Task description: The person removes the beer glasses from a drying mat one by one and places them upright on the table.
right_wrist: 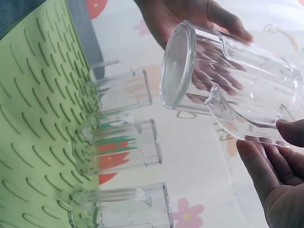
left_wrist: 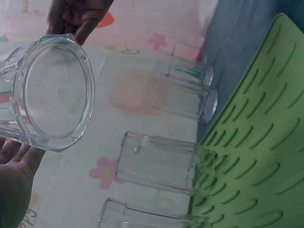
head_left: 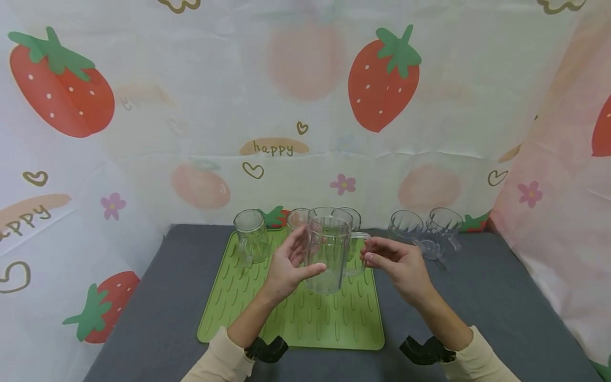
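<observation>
A clear glass mug (head_left: 329, 254) is held up above the green ribbed mat (head_left: 286, 323), its base tipped a little toward the wrist cameras. My left hand (head_left: 286, 265) grips the mug's body from the left side, thumb in front and fingers behind, showing through the glass in the right wrist view. With thumb and fingertips, my right hand (head_left: 403, 268) pinches the handle on the right side. Faint raised lettering marks the mug's round base (left_wrist: 59, 92) in the left wrist view.
Three similar mugs stand along the mat's far edge: one at left (head_left: 252, 236), one in the middle (head_left: 296, 216) and one (head_left: 355, 220) partly behind the held mug. More clear mugs (head_left: 406, 225) stand on the grey tabletop (head_left: 157, 318) at back right. A strawberry-print cloth (head_left: 286, 106) hangs behind.
</observation>
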Available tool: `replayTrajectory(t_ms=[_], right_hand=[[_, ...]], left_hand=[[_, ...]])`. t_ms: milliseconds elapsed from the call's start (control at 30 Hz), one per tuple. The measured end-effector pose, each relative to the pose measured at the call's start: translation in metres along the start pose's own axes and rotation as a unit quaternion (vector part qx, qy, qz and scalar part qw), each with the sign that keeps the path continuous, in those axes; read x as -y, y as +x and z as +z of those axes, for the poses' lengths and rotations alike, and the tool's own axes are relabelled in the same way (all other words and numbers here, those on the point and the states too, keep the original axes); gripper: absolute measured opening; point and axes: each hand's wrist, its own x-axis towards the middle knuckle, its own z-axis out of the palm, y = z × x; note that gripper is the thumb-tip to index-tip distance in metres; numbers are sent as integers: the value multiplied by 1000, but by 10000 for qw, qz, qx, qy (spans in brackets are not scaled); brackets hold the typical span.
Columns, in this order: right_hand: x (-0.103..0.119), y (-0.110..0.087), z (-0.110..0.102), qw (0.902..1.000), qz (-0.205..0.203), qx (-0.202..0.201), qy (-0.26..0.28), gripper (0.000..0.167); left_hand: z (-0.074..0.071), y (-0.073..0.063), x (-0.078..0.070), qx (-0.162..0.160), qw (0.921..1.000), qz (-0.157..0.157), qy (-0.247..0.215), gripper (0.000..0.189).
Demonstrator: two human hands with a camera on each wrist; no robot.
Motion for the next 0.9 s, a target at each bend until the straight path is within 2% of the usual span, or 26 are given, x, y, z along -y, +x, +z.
replayTrajectory(t_ms=[300, 467, 600, 767, 900], right_hand=[[7, -1, -3, 10000, -54, 54, -58, 21], [9, -1, -3, 9999, 41, 93, -85, 30], [8, 0, -2, 9995, 68, 52, -313, 35], [8, -1, -1, 9987, -67, -10, -504, 32], [10, -2, -2, 9978, -312, -17, -591, 28]], left_hand=[[-1, 1, -2, 161, 9996, 244, -36, 110], [0, 0, 0, 118, 9991, 392, -78, 111], [0, 0, 1, 97, 9992, 379, -24, 110], [0, 1, -2, 165, 9992, 362, 95, 102], [0, 1, -6, 216, 9981, 438, 382, 97]])
